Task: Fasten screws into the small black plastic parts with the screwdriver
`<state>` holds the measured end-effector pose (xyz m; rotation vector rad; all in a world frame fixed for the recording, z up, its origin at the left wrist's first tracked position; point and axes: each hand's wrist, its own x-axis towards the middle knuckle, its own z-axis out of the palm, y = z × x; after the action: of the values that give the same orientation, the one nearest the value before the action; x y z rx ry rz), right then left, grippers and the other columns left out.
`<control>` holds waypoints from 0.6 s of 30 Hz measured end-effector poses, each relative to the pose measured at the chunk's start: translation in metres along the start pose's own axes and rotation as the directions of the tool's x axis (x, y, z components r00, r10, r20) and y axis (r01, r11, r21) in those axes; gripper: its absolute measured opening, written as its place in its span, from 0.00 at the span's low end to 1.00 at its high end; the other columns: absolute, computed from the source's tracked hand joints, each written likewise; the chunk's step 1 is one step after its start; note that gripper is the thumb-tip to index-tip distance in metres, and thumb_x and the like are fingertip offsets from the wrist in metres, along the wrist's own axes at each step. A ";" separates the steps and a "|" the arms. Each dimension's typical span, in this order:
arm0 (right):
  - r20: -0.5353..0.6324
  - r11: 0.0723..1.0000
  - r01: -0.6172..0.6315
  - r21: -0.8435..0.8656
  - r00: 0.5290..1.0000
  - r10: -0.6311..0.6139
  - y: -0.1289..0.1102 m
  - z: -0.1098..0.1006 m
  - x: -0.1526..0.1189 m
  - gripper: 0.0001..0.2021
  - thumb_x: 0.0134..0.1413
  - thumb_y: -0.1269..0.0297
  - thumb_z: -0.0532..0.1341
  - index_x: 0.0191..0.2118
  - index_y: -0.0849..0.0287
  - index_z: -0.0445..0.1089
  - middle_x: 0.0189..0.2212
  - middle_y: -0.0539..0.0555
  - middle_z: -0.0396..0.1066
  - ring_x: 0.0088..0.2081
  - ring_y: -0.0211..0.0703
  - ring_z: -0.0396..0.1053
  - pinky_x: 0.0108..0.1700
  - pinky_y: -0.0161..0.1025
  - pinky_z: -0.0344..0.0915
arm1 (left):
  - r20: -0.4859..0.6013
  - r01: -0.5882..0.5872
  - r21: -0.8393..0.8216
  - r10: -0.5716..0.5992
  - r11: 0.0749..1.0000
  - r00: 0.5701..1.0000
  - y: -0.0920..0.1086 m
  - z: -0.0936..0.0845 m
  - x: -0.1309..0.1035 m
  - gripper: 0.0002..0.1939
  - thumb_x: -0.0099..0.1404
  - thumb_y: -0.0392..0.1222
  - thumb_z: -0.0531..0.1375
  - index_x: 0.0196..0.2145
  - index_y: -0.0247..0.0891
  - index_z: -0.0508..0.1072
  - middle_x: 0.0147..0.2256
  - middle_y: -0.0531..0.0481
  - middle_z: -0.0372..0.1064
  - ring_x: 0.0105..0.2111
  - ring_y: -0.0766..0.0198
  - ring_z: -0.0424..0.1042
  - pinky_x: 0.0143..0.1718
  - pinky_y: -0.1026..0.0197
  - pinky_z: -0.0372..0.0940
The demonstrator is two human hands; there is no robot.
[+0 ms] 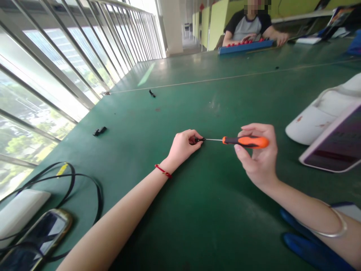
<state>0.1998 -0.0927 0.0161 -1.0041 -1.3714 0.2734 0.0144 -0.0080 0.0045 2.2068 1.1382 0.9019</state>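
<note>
In the middle of the green table, my left hand pinches a small black part between thumb and fingertips. Most of that part is hidden by the fingers, so its kind is unclear. From the right, my right hand grips a screwdriver with an orange and black handle. Its thin metal shaft lies level and points left, with the tip meeting the black part. Two more small black pieces lie on the table: one piece to the left, another piece farther back.
At left are a phone, a white box-shaped device and looped black cables. A propped phone leans by a white object at right. Blue handles lie under my right forearm. Across the table, a person sits behind a blue tray.
</note>
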 end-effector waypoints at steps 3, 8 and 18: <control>0.061 0.996 -0.074 -0.052 0.995 0.077 -0.002 0.000 -0.002 0.07 0.49 0.65 0.61 0.37 0.55 0.65 0.20 0.46 0.60 0.21 0.34 0.60 0.24 0.35 0.59 | -0.001 -0.006 -0.002 0.006 1.000 1.000 -0.001 0.000 0.000 0.06 0.56 0.38 0.60 0.31 0.35 0.75 0.28 0.50 0.72 0.27 0.68 0.68 0.32 0.65 0.65; 0.011 0.988 -0.131 -0.075 0.991 0.133 -0.001 0.000 -0.003 0.09 0.49 0.64 0.62 0.37 0.55 0.65 0.24 0.47 0.63 0.22 0.34 0.62 0.24 0.36 0.61 | 0.004 0.002 -0.013 -0.002 1.000 1.000 -0.002 0.001 0.000 0.07 0.56 0.38 0.59 0.32 0.35 0.74 0.28 0.51 0.71 0.27 0.68 0.68 0.32 0.65 0.65; 0.105 0.988 -0.085 -0.130 0.990 0.099 -0.001 -0.005 -0.006 0.05 0.50 0.63 0.61 0.35 0.55 0.67 0.24 0.48 0.65 0.22 0.34 0.63 0.23 0.34 0.60 | -0.002 0.000 -0.010 0.000 1.000 1.000 0.003 0.001 -0.001 0.05 0.55 0.36 0.59 0.31 0.35 0.74 0.26 0.52 0.71 0.26 0.69 0.68 0.30 0.67 0.65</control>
<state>0.2021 -0.0999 0.0132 -1.1734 -1.4590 0.3187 0.0160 -0.0105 0.0060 2.1985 1.1321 0.9087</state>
